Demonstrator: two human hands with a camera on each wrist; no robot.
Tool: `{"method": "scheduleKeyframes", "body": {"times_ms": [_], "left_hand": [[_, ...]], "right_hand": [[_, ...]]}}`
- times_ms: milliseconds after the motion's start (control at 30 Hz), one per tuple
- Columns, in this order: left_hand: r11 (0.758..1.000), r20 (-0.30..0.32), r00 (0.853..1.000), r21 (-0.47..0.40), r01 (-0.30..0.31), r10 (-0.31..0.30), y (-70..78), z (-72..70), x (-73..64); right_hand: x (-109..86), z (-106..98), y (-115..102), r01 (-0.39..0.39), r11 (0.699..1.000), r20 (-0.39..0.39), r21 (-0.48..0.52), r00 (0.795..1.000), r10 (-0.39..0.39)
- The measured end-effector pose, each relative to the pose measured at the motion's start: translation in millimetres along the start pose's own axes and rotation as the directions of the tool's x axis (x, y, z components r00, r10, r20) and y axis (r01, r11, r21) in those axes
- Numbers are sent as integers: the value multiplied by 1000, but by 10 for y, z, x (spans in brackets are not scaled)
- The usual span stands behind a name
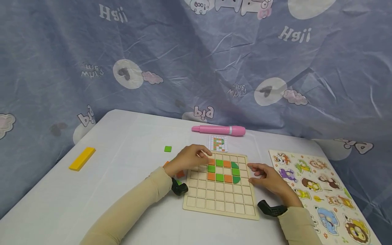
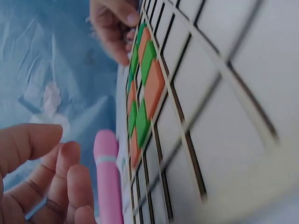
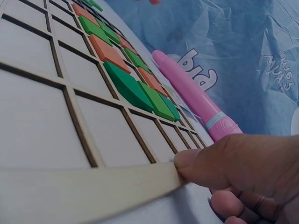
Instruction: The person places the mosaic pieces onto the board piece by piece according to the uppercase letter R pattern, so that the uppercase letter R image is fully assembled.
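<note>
A wooden grid board lies on the table, with orange, green and dark green tiles set in a ring in its upper cells. My left hand hovers over the board's upper left part. In the left wrist view its thumb and fingers are apart with nothing between them. At the board's right edge is my right hand. Its thumb touches the wooden rim in the right wrist view, and the other fingers sit partly hidden beside it. Just behind the board lies a small pattern card.
A pink pen-shaped object lies behind the card. Loose tiles, partly covered by my left arm, lie left of the board, and a green tile lies farther back. A yellow block is far left; an animal puzzle board is at right.
</note>
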State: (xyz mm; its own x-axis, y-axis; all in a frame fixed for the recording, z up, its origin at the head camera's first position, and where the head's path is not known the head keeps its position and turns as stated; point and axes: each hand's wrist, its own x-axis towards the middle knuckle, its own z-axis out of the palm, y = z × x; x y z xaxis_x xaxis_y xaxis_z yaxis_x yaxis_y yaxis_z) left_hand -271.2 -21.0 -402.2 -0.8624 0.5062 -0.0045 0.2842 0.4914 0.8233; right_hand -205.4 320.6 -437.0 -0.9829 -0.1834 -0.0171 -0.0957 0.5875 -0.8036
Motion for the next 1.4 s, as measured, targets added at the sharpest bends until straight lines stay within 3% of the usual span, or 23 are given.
{"method": "scheduleKeyframes", "body": {"times_ms": [300,633,933,1133,1400], "left_hand": [[992,-33,999,-123,-29,26,-393,-511,-147],[978,-106,993,-209,22,-45,-709,-904,-312],[973,-154,985,-228,43,-80,-855,-990,-336],[973,-184,978,-226,50,-93,-1037,-997,-298],[986,-237,965,-144,82,-115,-1183,-997,-276]], "right_hand": [[5,-8,28,18,1000,-1,-2,1000,-18],[17,-8,18,12,1000,2,-6,1000,-12],[28,1,40,19,1000,-9,-10,1000,-19],[21,-3,7,14,1000,1,-4,1000,-14],[16,-12,11,-7,1000,4,-27,1000,7]]}}
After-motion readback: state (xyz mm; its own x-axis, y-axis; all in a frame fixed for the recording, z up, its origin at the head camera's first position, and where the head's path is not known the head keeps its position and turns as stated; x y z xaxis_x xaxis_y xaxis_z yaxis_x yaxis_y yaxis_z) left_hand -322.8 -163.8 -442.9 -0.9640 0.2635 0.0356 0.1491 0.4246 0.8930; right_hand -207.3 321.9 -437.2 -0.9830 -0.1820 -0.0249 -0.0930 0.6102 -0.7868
